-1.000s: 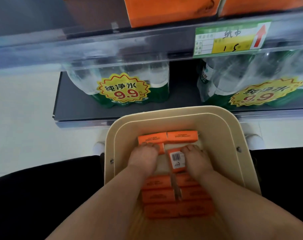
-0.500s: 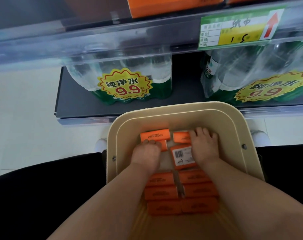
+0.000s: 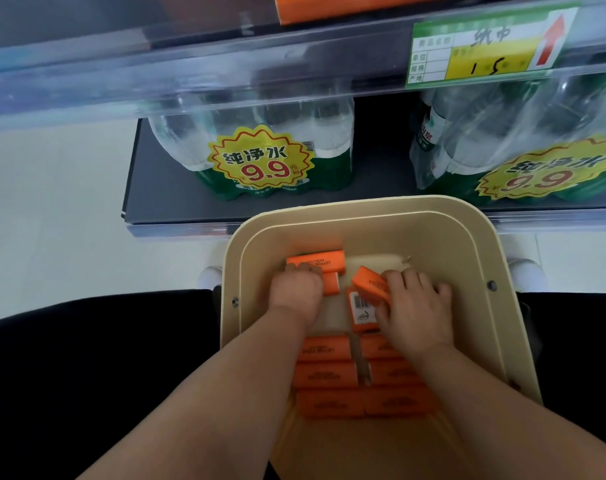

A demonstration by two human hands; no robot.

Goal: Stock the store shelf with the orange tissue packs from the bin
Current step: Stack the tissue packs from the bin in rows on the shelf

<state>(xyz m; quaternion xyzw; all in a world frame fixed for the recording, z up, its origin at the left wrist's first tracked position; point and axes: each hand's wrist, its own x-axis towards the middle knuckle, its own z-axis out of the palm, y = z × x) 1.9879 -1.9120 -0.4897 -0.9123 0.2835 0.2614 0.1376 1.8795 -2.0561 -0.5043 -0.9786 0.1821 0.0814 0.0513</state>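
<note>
tilted pack (image 3: 371, 285), long axis diagonal (right hand (image 3: 416, 306))

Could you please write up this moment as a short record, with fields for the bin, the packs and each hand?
bin: beige, in front of the lower shelf
orange tissue packs: two rows at the bin's near end
left hand: fingers curled over the far-left pack; grip unclear
right hand: holds the tilted pack, above the barcode pack
bottled water: on the lower shelf
</note>
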